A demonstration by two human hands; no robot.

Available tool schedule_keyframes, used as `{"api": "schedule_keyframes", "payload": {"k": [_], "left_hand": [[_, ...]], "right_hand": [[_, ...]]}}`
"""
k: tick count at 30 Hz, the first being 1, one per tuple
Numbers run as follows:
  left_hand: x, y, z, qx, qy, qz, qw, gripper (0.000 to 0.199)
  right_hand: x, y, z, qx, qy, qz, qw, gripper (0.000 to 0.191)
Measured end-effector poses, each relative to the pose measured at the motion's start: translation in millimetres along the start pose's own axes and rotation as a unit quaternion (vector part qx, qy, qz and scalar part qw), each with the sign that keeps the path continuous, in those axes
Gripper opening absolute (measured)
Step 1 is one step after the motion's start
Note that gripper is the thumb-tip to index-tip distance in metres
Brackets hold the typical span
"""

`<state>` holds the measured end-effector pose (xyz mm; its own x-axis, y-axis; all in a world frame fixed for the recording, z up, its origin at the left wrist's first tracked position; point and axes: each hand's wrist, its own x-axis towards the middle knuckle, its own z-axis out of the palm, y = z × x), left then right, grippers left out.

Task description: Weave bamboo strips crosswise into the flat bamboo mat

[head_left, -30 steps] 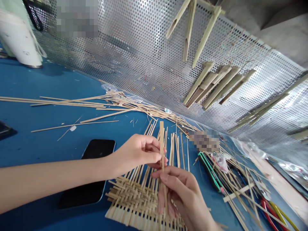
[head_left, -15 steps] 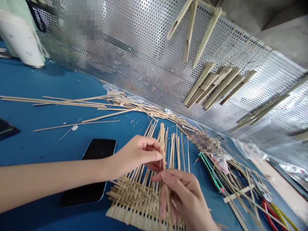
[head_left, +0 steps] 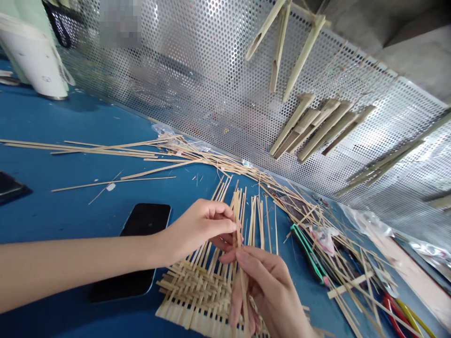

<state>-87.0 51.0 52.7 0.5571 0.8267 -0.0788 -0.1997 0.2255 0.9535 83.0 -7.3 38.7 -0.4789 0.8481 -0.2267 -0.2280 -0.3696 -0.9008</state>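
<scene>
Shifted slightly lower since a second ago, one bamboo strip, seemingly being worked through the grip, shows above one woven mat, pinched in the closed fingers of the left hand and right hand, with one phone and one green cutter on the tabletop.

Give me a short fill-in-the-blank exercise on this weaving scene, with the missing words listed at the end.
1. In height within the picture, the left hand is ____ than the right hand, and both hold the strip.
2. The table beneath the woven mat is coloured ____.
3. The dark tool to the right of the hands has bright ____ edging.
4. The white cup stands near the picture's upper ____ corner.

Missing words: higher; blue; green; left.
</scene>
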Motion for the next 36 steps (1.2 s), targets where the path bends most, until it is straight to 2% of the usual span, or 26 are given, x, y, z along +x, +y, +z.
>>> {"api": "schedule_keyframes", "payload": {"k": [6,11,16,28,36], "left_hand": [[2,0,1.0,-0.005,-0.012,-0.016,1.0,0.01],[3,4,-0.3,0.033,-0.014,0.001,0.999,0.015],[4,5,-4.0,0.032,0.002,0.023,0.999,0.015],[2,1,-0.1,0.026,0.004,0.007,1.0,0.014],[13,-3,-9.1,0.001,0.03,-0.016,0.999,0.013]], "right_hand": [[-5,0,4,-0.004,0.023,-0.024,0.999,0.037],[-2,-1,3,-0.013,0.034,0.007,0.999,0.037],[2,-1,-1,-0.009,0.017,0.031,0.999,0.039],[-5,-11,12,-0.038,0.112,0.001,0.993,0.037],[-25,-29,21,0.036,0.138,-0.009,0.99,0.034]]}}
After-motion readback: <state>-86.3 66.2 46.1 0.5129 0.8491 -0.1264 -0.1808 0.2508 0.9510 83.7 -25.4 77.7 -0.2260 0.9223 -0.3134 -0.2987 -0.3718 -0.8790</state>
